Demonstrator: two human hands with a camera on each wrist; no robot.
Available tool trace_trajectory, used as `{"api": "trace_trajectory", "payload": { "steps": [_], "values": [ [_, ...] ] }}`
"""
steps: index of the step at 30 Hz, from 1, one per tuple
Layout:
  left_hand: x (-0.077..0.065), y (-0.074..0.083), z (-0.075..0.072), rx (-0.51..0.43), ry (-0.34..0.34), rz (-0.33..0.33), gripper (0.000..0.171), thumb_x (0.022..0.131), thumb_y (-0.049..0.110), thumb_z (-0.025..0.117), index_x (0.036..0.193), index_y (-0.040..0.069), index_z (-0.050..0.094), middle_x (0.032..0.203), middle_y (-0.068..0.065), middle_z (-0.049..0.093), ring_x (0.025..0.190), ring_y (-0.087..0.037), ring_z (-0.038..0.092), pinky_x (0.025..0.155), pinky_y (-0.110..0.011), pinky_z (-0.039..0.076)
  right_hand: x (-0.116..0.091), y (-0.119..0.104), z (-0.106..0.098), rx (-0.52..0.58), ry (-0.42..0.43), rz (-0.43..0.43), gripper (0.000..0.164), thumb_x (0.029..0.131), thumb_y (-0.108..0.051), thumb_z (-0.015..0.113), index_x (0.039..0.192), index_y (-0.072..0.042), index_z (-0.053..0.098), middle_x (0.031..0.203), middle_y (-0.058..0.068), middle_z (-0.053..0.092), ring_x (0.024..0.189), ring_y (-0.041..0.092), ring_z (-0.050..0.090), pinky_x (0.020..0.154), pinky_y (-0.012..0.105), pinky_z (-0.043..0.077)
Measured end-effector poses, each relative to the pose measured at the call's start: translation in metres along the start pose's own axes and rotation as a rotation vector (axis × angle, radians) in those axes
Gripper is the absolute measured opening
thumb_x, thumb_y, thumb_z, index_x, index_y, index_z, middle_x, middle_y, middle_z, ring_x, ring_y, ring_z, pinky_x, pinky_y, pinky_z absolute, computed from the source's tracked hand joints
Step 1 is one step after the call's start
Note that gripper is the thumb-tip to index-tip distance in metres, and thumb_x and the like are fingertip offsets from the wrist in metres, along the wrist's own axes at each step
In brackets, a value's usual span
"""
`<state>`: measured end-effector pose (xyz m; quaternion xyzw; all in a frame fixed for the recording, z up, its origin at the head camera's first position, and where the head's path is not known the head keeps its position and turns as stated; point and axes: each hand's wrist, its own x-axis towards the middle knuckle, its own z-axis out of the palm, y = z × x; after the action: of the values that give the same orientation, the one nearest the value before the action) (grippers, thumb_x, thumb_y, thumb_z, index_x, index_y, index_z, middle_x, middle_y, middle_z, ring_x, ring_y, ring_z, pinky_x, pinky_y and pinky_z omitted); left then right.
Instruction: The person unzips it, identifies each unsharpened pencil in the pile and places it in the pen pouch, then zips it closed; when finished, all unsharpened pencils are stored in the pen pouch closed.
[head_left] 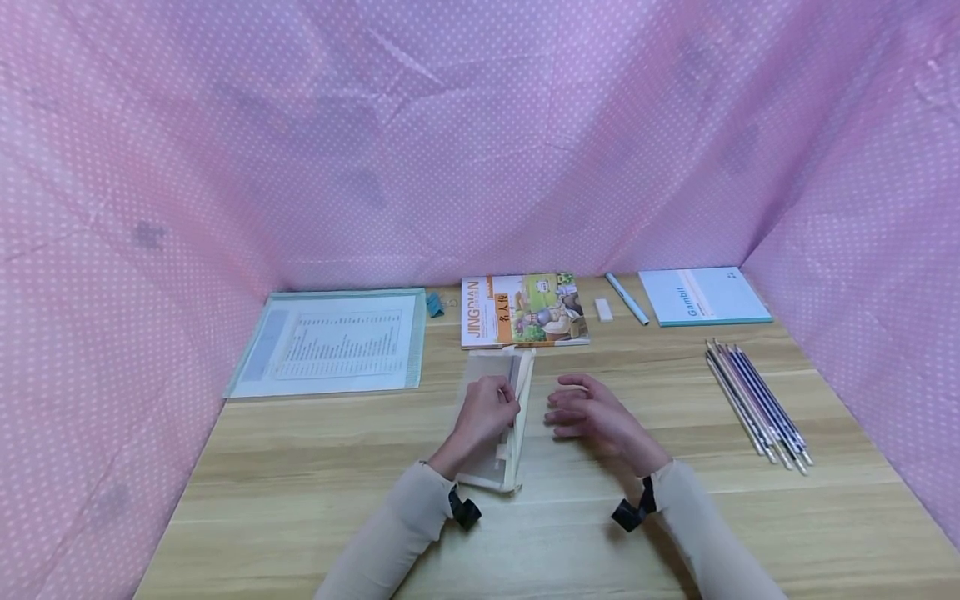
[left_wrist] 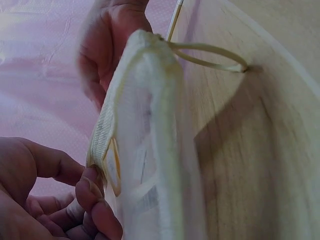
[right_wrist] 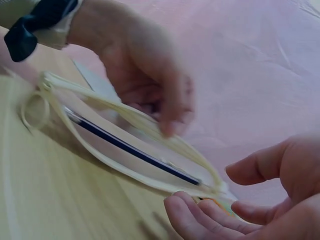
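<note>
A see-through mesh pencil pouch (head_left: pixel 489 365) with a cream zipper edge lies on the table in the head view. My left hand (head_left: pixel 483 414) pinches that edge between thumb and fingers, best seen in the left wrist view. In the right wrist view the pouch's mouth gapes, and a dark blue pencil (right_wrist: pixel 135 151) lies lengthwise inside. A small cream loop (left_wrist: pixel 215 55) sticks out from one end of the pouch. Just right of the pouch, my right hand (head_left: pixel 596 414) is held with its fingers spread and loosely bent, holding nothing.
Several pencils (head_left: pixel 757 404) lie bunched at the right. Along the back are a document folder (head_left: pixel 337 342), a teal binder clip (head_left: pixel 435 305), an illustrated book (head_left: pixel 525 310), a white eraser (head_left: pixel 603 310), a light blue pen (head_left: pixel 627 298) and a notebook (head_left: pixel 705 296). Pink dotted cloth (head_left: pixel 480 150) surrounds the table.
</note>
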<state>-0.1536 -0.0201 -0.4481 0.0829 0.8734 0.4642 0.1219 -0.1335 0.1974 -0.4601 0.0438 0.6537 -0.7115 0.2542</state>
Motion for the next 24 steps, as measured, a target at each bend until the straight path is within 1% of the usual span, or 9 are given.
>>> {"api": "trace_trajectory", "payload": {
  "steps": [3,6,8,9,11,15,17,20,24],
  "values": [
    [0.000,-0.001,0.000,-0.003,0.006,0.010,0.008,0.084,0.002,0.062,0.077,0.004,0.065,0.064,-0.002,0.061,0.054,-0.010,0.054,0.048,-0.020,0.041,-0.009,-0.003,-0.016,0.005,0.022,-0.023,0.060,0.103,-0.012,0.047,0.153,0.002,0.017,0.140,0.025,0.053,0.106,0.018,0.070,0.091,0.040,0.058],
    [0.001,-0.001,0.001,-0.008,0.007,0.012,0.008,0.085,0.001,0.061,0.077,0.004,0.064,0.063,-0.003,0.061,0.053,-0.010,0.054,0.048,-0.020,0.040,-0.019,-0.007,-0.033,0.026,0.022,-0.059,0.061,0.103,-0.012,0.046,0.153,0.005,0.014,0.129,0.012,0.063,0.105,0.014,0.070,0.092,0.039,0.058],
    [0.001,-0.001,0.001,-0.005,0.010,0.010,0.009,0.085,0.001,0.061,0.077,0.004,0.064,0.063,-0.003,0.061,0.053,-0.010,0.054,0.047,-0.020,0.039,-0.025,-0.009,-0.044,0.038,0.026,-0.081,0.060,0.104,-0.013,0.047,0.151,0.005,0.015,0.121,0.001,0.067,0.103,0.012,0.071,0.092,0.038,0.058],
    [0.001,-0.001,0.001,-0.003,0.008,0.012,0.009,0.084,0.001,0.062,0.077,0.004,0.064,0.063,-0.003,0.061,0.053,-0.010,0.054,0.047,-0.020,0.039,-0.028,-0.009,-0.050,0.043,0.027,-0.092,0.059,0.104,-0.014,0.047,0.150,0.005,0.016,0.117,-0.005,0.068,0.102,0.010,0.071,0.091,0.037,0.058],
    [0.001,-0.002,0.002,0.001,0.007,0.006,0.009,0.084,0.001,0.062,0.076,0.004,0.064,0.062,-0.003,0.061,0.053,-0.010,0.054,0.047,-0.020,0.039,-0.033,-0.011,-0.061,0.050,0.037,-0.111,0.052,0.104,-0.014,0.047,0.147,0.003,0.023,0.112,-0.009,0.069,0.101,0.009,0.071,0.090,0.035,0.059],
    [0.001,-0.002,0.002,0.007,0.001,-0.003,0.010,0.085,0.001,0.062,0.077,0.005,0.064,0.063,-0.002,0.061,0.053,-0.010,0.054,0.047,-0.020,0.040,-0.044,-0.011,-0.082,0.090,0.036,-0.165,0.028,0.104,-0.012,0.046,0.132,-0.012,0.040,0.107,-0.013,0.071,0.099,0.008,0.072,0.086,0.033,0.060],
    [0.001,-0.003,0.001,0.006,-0.002,-0.008,0.010,0.085,0.001,0.062,0.077,0.005,0.065,0.063,-0.002,0.062,0.053,-0.010,0.055,0.048,-0.020,0.040,-0.050,-0.011,-0.094,0.110,0.032,-0.190,0.021,0.105,-0.011,0.045,0.124,-0.019,0.045,0.107,-0.013,0.072,0.099,0.008,0.072,0.086,0.032,0.060],
    [0.000,-0.002,0.001,0.004,-0.005,-0.009,0.009,0.085,0.002,0.062,0.077,0.005,0.065,0.064,-0.003,0.062,0.054,-0.010,0.055,0.049,-0.021,0.041,-0.060,-0.011,-0.111,0.107,0.043,-0.225,0.019,0.105,-0.012,0.044,0.120,-0.023,0.049,0.108,-0.013,0.073,0.100,0.008,0.072,0.085,0.031,0.060],
    [-0.001,-0.001,0.001,0.004,-0.001,-0.011,0.009,0.085,0.002,0.063,0.077,0.005,0.065,0.064,-0.003,0.062,0.055,-0.011,0.054,0.049,-0.021,0.040,-0.073,-0.013,-0.135,0.131,0.067,-0.265,0.021,0.106,-0.009,0.043,0.119,-0.023,0.053,0.108,-0.012,0.074,0.099,0.009,0.073,0.084,0.030,0.060]
  ]
}}
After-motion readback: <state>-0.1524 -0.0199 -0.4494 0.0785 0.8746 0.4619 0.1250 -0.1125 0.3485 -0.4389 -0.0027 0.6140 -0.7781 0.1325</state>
